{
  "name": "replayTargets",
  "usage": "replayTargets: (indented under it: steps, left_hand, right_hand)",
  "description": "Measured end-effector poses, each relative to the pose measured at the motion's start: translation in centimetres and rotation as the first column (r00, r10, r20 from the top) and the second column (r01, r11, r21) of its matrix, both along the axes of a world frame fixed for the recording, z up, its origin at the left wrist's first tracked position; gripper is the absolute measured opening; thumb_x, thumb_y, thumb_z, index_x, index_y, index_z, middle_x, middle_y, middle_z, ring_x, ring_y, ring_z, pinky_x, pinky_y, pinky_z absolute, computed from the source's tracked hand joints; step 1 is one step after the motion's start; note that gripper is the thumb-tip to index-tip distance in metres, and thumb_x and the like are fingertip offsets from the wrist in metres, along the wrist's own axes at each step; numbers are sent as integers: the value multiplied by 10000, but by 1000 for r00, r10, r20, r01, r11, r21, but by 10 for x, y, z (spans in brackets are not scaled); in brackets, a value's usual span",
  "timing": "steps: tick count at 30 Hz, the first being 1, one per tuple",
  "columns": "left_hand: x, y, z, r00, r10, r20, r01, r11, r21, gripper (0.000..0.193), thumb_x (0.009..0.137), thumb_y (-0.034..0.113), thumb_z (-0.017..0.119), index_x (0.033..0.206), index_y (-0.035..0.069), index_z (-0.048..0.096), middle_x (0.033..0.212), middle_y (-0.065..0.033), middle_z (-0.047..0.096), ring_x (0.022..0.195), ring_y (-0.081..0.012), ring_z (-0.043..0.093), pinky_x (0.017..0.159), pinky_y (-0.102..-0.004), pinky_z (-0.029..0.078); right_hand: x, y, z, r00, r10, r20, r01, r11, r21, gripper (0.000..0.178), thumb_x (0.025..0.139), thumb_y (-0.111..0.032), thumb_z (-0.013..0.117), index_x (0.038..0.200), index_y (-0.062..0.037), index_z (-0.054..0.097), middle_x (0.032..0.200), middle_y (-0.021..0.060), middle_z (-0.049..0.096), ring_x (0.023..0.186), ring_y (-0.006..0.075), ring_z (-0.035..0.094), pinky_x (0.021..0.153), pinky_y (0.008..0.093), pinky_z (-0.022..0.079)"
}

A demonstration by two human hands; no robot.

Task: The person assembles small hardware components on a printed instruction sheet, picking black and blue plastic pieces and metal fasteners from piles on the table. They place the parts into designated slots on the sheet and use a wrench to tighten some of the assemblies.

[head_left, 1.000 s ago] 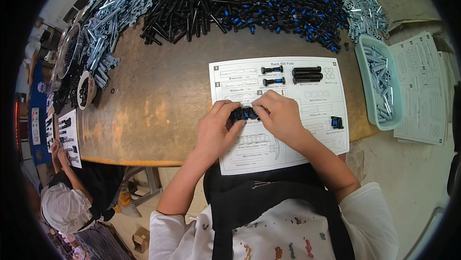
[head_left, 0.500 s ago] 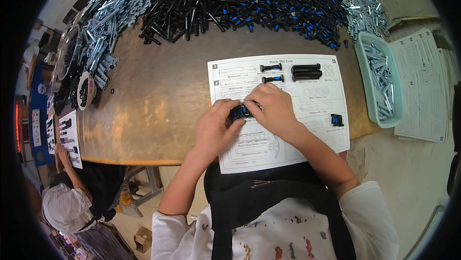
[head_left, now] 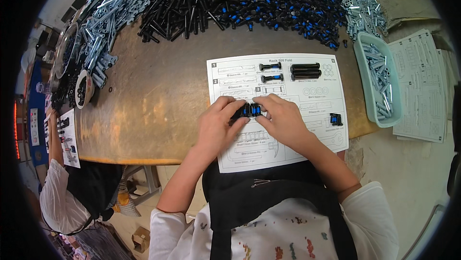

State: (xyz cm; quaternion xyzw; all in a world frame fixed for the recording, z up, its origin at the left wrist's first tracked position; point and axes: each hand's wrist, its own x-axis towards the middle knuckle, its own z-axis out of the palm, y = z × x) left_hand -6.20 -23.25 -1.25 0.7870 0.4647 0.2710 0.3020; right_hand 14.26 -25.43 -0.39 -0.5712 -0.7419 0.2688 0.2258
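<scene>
A parts-sorting workshop: heaps of black bolts and silver screws cover a worn wooden table.

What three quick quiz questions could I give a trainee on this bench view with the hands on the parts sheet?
1. True or false: both hands, left hand and right hand, hold the black and blue bolts over the paper sheet.
2. Where is the pale green tray of silver screws? A) to the person's left B) to the person's right C) on the floor
3. Fill in: the big bolt pile at the far edge of the table is black and ____.

Key: 1 true; 2 B; 3 blue.
</scene>
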Motion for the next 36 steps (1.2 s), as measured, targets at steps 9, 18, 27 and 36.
replayTargets:
  steps: [9, 18, 27, 36]
  left_hand:
    - [-5, -1, 0, 1000, -8, -5, 8, 999, -33, 452, 774, 131, 790, 1198, 58, 648, 1100, -115, 624, 840, -239, 655, 727, -345, 552]
    - [-13, 10, -9, 992, -109, 64, 115, 989, -92, 382, 815, 43, 732, 1180, 16, 622, 1071, -134, 617, 817, -219, 599, 715, -314, 502]
    - [-32, -12, -18, 958, 169, 233, -124, 973, -194, 600, 795, -40, 677, 1368, 52, 524, 870, -1, 509, 732, -69, 503, 653, -201, 427]
    - [-55, -5, -38, 791, 423, 443, -273, 891, -363, 360, 970, 48, 583, 1302, -83, 533, 1236, -148, 627, 1059, -177, 618, 893, -293, 498]
  right_hand:
    - [-1, 1, 11, 998, 42, 51, -44, 999, 20, 366, 801, -139, 729, 1146, -55, 638, 966, 104, 614, 852, 282, 651, 717, 383, 523]
    - [5, 7, -11, 995, 95, -41, -89, 987, 132, 337, 781, -94, 721, 1103, -48, 628, 1015, 101, 606, 899, 296, 638, 743, 372, 526]
    - [106, 8, 37, 962, -248, -117, 256, 965, 63, 462, 861, -192, 708, 1293, -89, 582, 1232, 122, 603, 1045, 293, 634, 877, 402, 523]
    - [338, -8, 8, 481, -748, 457, 736, 628, 254, 206, 784, -88, 628, 983, -95, 680, 1004, 149, 696, 960, 351, 660, 817, 466, 517]
